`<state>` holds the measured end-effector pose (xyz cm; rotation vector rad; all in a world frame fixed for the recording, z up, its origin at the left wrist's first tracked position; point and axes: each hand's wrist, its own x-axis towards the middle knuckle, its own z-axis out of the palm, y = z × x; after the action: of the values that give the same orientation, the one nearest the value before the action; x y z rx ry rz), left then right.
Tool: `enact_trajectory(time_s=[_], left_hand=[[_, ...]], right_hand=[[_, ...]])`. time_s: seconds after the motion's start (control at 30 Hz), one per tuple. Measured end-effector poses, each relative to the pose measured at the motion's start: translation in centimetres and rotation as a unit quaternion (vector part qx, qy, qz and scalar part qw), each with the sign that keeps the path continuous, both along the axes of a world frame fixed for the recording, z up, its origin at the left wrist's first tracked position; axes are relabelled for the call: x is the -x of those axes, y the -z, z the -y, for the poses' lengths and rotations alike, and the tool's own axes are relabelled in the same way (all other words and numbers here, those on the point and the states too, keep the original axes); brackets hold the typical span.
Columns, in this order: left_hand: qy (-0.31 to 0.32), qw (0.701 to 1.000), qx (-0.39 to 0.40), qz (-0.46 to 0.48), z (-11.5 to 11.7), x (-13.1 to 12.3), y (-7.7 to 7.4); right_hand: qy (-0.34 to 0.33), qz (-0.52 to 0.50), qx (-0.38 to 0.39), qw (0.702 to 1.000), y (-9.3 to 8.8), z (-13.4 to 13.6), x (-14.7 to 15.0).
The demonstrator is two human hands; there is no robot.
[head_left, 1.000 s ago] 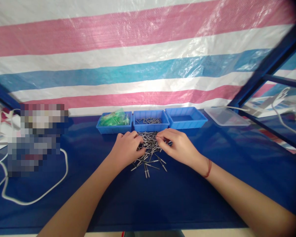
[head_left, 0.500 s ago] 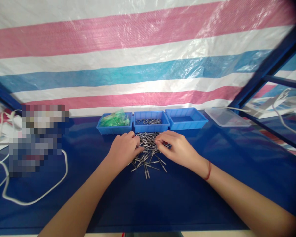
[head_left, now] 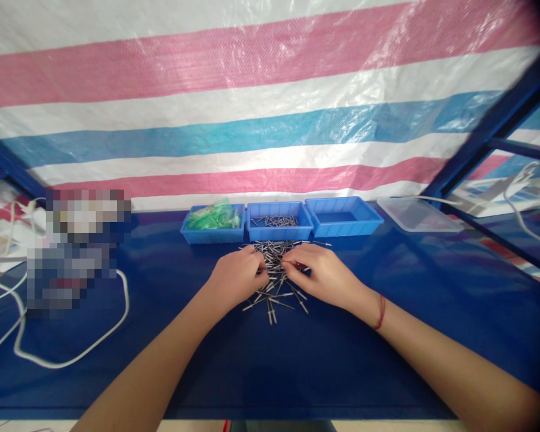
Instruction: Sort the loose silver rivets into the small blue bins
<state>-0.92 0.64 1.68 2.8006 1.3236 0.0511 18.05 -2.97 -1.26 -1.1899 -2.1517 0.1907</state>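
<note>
A heap of small metal pins (head_left: 274, 264) lies on the blue table (head_left: 297, 354), just in front of three blue bins. My left hand (head_left: 238, 277) rests on the heap's left side with its fingers curled into the pins. My right hand (head_left: 324, 275) sits on the right side, fingers pinched together over the pins; what they grip is too small to make out. The two hands nearly touch above the heap's middle. A red string circles my right wrist.
The left blue bin (head_left: 213, 221) holds green plastic pieces, the middle bin (head_left: 279, 222) holds some pins, the right bin (head_left: 344, 216) looks bare. A clear plastic tray (head_left: 420, 215) lies at the right. White cable (head_left: 72, 354) loops at the left. A striped tarp hangs behind.
Both hands have drawn closer together over the heap and slid slightly toward me. The fingers have curled tighter into the pins.
</note>
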Motion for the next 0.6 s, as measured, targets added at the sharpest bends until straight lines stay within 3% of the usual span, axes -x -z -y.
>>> enact_trajectory(time_s=[0.43, 0.6], left_hand=[[0.044, 0.998, -0.046, 0.0, 0.12, -0.09, 0.85], [0.024, 0.994, -0.049, 0.095, -0.45, -0.29, 0.82]], right_hand=[[-0.012, 0.009, 0.014, 1.0, 0.18, 0.02, 0.3], [-0.005, 0.001, 0.015, 1.0, -0.13, 0.01, 0.06]])
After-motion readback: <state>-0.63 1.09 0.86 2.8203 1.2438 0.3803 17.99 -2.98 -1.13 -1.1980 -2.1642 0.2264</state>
